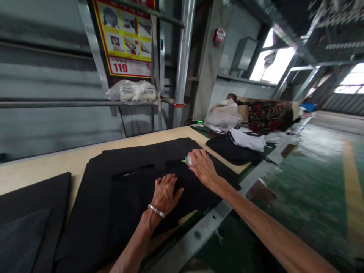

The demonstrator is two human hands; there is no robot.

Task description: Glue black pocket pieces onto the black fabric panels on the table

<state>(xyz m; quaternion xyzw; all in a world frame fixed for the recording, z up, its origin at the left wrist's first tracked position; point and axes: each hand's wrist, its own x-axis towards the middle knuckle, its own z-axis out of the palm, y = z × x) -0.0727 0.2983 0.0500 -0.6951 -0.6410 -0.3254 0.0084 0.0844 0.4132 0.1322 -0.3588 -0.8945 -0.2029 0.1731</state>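
My right hand (202, 166) is closed around a small white squeeze bottle (189, 160) with a green collar and thin pale nozzle. The nozzle points left, low over a stack of black sheets (136, 155); whether it touches them I cannot tell. Most of the bottle is hidden behind the fingers. My left hand (166, 194), with a silver bracelet (156, 211) at the wrist, lies palm down on the black sheets with thumb apart and fingers stretched. Left of that hand, a glossy wet-looking streak (127, 174) runs along the edge of a darker black piece (133, 204).
More black sheets (31, 197) lie at the left of the pale tabletop (48, 163). Toward the far right are a black piece with cords (230, 149), white cloth (247, 139), a clear plastic bag (224, 115) and patterned fabric (270, 115). A metal rail (199, 231) edges the table.
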